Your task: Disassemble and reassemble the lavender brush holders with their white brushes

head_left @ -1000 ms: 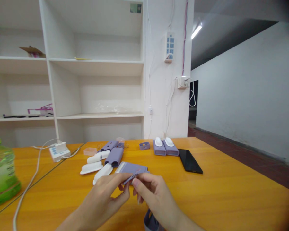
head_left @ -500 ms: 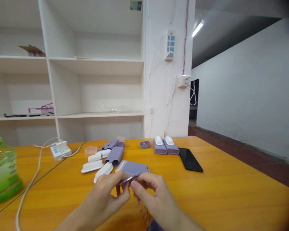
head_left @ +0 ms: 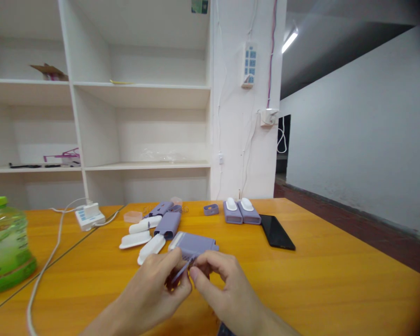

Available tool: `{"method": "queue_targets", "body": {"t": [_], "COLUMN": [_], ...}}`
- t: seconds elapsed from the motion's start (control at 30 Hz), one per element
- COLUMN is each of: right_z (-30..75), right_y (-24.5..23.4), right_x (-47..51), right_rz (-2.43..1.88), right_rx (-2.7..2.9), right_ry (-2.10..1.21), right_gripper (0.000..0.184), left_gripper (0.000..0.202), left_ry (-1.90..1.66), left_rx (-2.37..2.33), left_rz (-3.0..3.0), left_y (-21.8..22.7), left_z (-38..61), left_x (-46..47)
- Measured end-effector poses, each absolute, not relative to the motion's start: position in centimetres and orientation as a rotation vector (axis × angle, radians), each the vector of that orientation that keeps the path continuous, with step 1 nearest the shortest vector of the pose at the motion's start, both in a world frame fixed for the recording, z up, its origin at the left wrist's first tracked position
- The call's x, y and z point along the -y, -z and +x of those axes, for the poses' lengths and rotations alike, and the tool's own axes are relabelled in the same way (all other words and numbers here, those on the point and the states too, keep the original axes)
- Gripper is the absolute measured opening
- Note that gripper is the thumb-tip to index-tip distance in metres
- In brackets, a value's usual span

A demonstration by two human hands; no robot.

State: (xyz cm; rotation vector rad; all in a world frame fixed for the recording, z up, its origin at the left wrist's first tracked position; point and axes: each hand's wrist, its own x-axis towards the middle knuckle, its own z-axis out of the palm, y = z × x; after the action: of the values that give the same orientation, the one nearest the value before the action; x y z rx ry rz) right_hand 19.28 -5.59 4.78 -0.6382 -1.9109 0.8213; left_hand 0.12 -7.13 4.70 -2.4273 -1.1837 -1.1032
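My left hand and my right hand meet low over the orange table. Both pinch a small thin purple strip between thumb and fingertips, its upper end toward the right hand. Just beyond the fingers lies a purple case. Further back lie more purple cases and white oblong parts.
Two purple cases with white tops stand beside a black phone. A small purple ring part lies behind. At the left are a green bottle and a white power strip with its cable. White shelves rise behind.
Both hands stayed together on the strip, and it has tilted steeper and sunk lower between the fingers. The view has shifted slightly.
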Motion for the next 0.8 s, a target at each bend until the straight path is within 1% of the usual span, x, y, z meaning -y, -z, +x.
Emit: {"method": "queue_targets", "body": {"t": [0.13, 0.33, 0.47, 0.53, 0.67, 0.8], "right_z": [19.4, 19.4, 19.4, 19.4, 19.5, 19.7], "right_y": [-5.0, -4.9, -4.7, -4.5, -4.3, -4.5], "right_x": [5.6, 5.4, 5.3, 5.2, 5.1, 5.2], "right_rz": [-0.629, -0.634, -0.655, -0.684, -0.728, -0.704], "right_rx": [1.906, 1.866, 1.850, 1.828, 1.810, 1.833], "right_ry": [-0.847, -0.849, -0.810, -0.768, -0.681, -0.650], "right_gripper": [0.020, 0.022, 0.014, 0.013, 0.028, 0.034], "left_gripper": [0.022, 0.011, 0.019, 0.019, 0.016, 0.019], "left_ry": [1.244, 1.394, 1.540, 1.609, 1.688, 1.882], "left_rx": [1.261, 1.295, 1.318, 1.358, 1.404, 1.461], "left_rz": [-2.460, -2.540, -2.569, -2.578, -2.626, -2.682], "left_y": [-4.4, -4.2, -3.3, -3.0, -3.3, -3.7], "left_z": [0.2, 0.4, 0.2, 0.3, 0.7, 1.2], "left_x": [6.9, 6.5, 6.1, 5.9, 5.9, 5.9]}}
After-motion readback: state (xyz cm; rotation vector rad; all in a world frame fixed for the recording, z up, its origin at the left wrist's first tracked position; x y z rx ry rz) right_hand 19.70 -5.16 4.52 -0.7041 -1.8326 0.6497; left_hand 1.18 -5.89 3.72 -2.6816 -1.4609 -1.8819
